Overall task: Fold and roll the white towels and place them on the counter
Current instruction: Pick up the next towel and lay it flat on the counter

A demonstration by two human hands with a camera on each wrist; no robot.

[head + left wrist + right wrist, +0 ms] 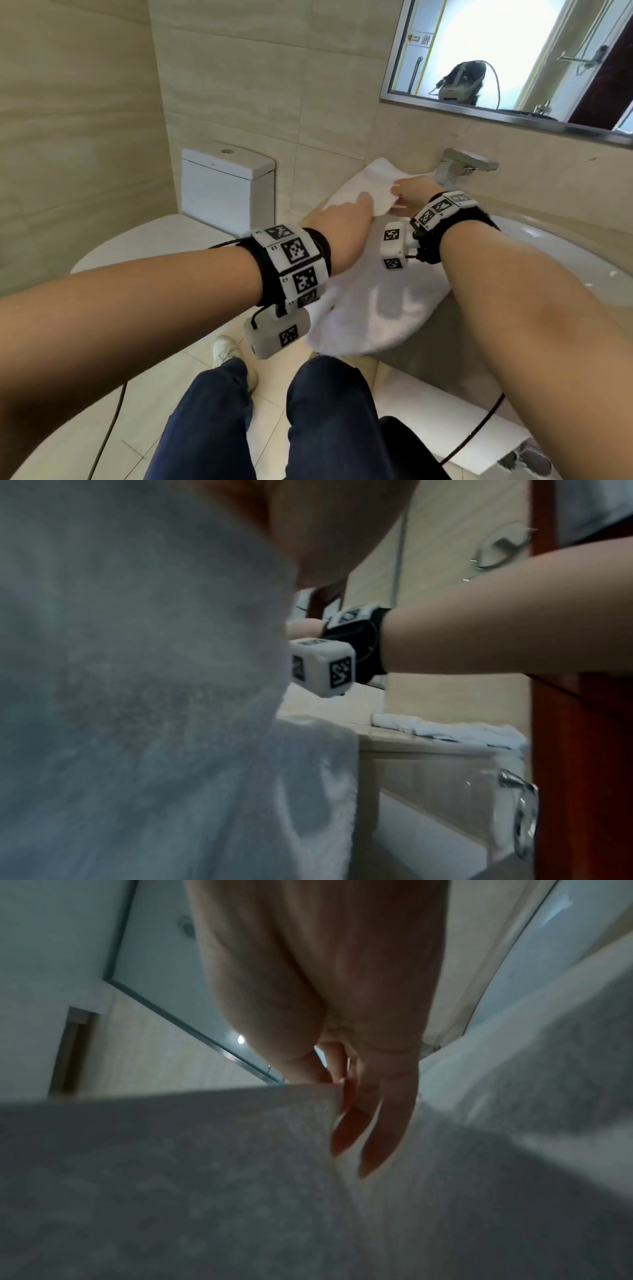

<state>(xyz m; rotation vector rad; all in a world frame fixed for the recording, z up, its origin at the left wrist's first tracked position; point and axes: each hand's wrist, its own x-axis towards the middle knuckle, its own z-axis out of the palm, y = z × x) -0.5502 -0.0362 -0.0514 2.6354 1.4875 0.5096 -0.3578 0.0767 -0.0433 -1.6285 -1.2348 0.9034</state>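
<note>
A white towel (373,301) lies lengthwise on the beige counter (448,325), left of the sink, and its near end hangs over the front edge. At the far end a fold of it is lifted between both hands. My left hand (346,212) holds that fold from the left, its fingertips buried in the cloth. My right hand (406,193) pinches the fold from the right. In the right wrist view the thumb and forefinger nip the towel (205,1164) edge while the other fingers (380,1139) point down onto it. The left wrist view is mostly filled by towel (137,696).
A chrome faucet (459,164) stands just behind the hands, with the sink basin (548,246) to the right. Another crumpled white towel (462,731) lies farther along the counter. A toilet (222,185) is on the left and a mirror (513,58) hangs above.
</note>
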